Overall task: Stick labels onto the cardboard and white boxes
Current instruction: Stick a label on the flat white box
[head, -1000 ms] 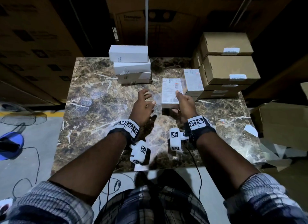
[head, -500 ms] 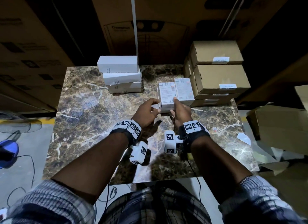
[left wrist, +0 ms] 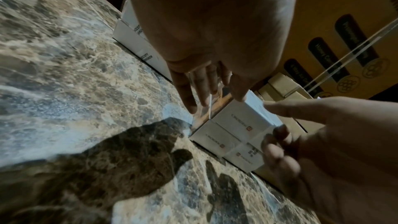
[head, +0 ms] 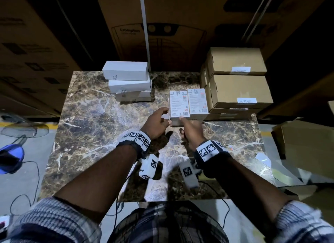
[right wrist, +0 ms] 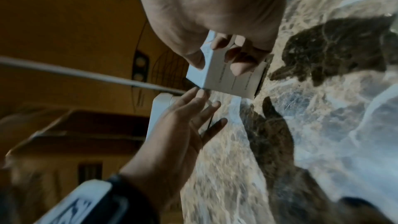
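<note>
A white printed box (head: pixel 179 105) lies on top of a low stack of white boxes, side by side with a second printed box (head: pixel 197 101). My right hand (head: pixel 182 121) holds its near end, thumb on the top face and bent fingers on the front face (right wrist: pixel 237 67). My left hand (head: pixel 165 116) rests straight fingers against the stack's left side (left wrist: pixel 189 105). Brown cardboard boxes (head: pixel 240 90) stand stacked just to the right, each with a white label (head: pixel 246 100). No loose label shows in either hand.
The marble table (head: pixel 101 127) carries a stack of long white boxes (head: pixel 126 79) at the back left. Backing-paper scraps (head: pixel 262 156) lie near the right edge. Big cartons (head: pixel 162 25) wall the back. More cardboard (head: pixel 307 143) sits off the right side.
My right hand has carried the printed box away from me and set it beside the other printed box. My left hand has moved in against its left side.
</note>
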The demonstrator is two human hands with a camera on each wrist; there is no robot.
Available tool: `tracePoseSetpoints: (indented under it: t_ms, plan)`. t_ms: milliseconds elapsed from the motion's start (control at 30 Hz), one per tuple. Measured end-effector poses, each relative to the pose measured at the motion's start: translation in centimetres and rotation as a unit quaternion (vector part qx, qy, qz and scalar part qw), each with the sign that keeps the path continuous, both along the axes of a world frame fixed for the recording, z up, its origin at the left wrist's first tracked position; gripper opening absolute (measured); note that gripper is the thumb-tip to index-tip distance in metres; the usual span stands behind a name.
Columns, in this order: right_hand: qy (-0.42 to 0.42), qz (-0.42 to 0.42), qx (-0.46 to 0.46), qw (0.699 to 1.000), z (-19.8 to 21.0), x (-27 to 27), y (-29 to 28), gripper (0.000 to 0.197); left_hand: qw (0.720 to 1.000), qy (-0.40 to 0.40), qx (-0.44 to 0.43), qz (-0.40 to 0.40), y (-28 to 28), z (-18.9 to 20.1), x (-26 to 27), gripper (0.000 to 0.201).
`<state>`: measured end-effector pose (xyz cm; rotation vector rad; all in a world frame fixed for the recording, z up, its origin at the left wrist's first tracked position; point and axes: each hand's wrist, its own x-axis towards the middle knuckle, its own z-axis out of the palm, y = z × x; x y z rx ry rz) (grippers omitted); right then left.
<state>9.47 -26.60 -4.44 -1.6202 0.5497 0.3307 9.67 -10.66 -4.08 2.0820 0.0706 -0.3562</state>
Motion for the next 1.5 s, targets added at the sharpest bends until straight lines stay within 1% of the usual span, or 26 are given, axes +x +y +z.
tracePoseSetpoints:
  t_ms: [33,67,100,133,200,300,367,467,533,567,633,700,767,833,867,967,1067,1200,1333,1467,1500]
  plan:
    - [-0.011,0.049,-0.028,0.998,0.4,-0.2,0.0,0.034,1.0,-0.001,0.005,0.009,0.3,-0.1,0.0,0.051]
    - [-0.022,0.096,-0.046,0.994,0.9,-0.3,0.2,0.04,1.0,-0.001,0.011,0.023,0.6,-0.1,0.1,0.051]
    - [-0.03,0.132,-0.056,0.989,1.4,-0.2,0.5,0.039,0.999,-0.003,0.018,0.039,1.1,-0.1,0.0,0.05]
    - [-0.035,0.158,-0.059,0.985,2.0,0.0,1.1,0.034,0.998,-0.006,0.029,0.058,1.7,0.0,-0.1,0.048]
    - [-0.04,0.192,-0.059,0.979,3.2,1.1,3.0,0.025,0.994,-0.017,0.051,0.093,3.0,0.2,-0.3,0.044]
    - [-0.074,0.21,-0.053,0.973,4.1,3.2,6.4,0.013,0.984,-0.036,0.077,0.156,6.1,0.7,-0.7,0.037]
    - [-0.102,0.199,-0.05,0.973,4.7,4.8,8.5,0.011,0.973,-0.068,0.103,0.195,8.8,1.4,-0.7,0.031]
    - [-0.125,0.175,-0.055,0.975,5.4,7.6,11.5,0.022,0.953,-0.122,0.13,0.246,13.2,3.1,0.5,0.026]
    - [-0.157,0.153,-0.099,0.971,6.0,9.4,13.1,0.037,0.942,-0.144,0.146,0.266,15.9,4.4,2.2,0.033]
    - [-0.175,0.145,-0.124,0.966,6.2,10.4,13.7,0.046,0.94,-0.15,0.156,0.264,17.1,5.0,3.2,0.04]
    - [-0.187,0.162,-0.166,0.955,6.9,12.0,14.8,0.063,0.946,-0.138,0.157,0.247,18.9,6.2,5.4,0.055]
    - [-0.172,0.197,-0.199,0.944,7.1,13.5,15.6,0.076,0.958,-0.089,0.146,0.23,20.2,6.9,7.4,0.068]
    - [-0.16,0.218,-0.214,0.939,6.9,14.7,16.3,0.081,0.969,-0.043,0.135,0.201,21.1,7.0,9.2,0.073]
    - [-0.159,0.236,-0.228,0.931,6.5,15.1,16.9,0.078,0.979,-0.021,0.117,0.164,21.4,6.6,10.2,0.072]
    - [-0.161,0.244,-0.244,0.925,6.2,15.2,17.2,0.075,0.982,-0.023,0.107,0.154,21.4,6.3,10.4,0.069]
    - [-0.181,0.245,-0.27,0.914,5.7,14.9,17.8,0.071,0.983,-0.056,0.072,0.157,21.8,5.1,10.6,0.061]
    - [-0.201,0.222,-0.282,0.911,5.5,14.1,18.2,0.075,0.982,-0.086,0.048,0.16,22.3,4.0,10.2,0.065]
    - [-0.246,0.216,-0.338,0.882,5.6,11.7,18.4,0.075,0.981,-0.117,0.02,0.154,22.6,3.6,8.8,0.069]
    - [-0.304,0.193,-0.396,0.844,6.0,9.8,17.4,0.07,0.976,-0.157,0.025,0.146,21.8,3.9,6.7,0.069]
    - [-0.353,0.198,-0.402,0.821,6.4,8.0,15.5,0.058,0.969,-0.194,0.042,0.147,20.9,4.1,4.1,0.067]
    - [-0.359,0.206,-0.395,0.82,6.3,7.5,14.9,0.054,0.968,-0.197,0.047,0.15,20.7,4.2,3.3,0.066]
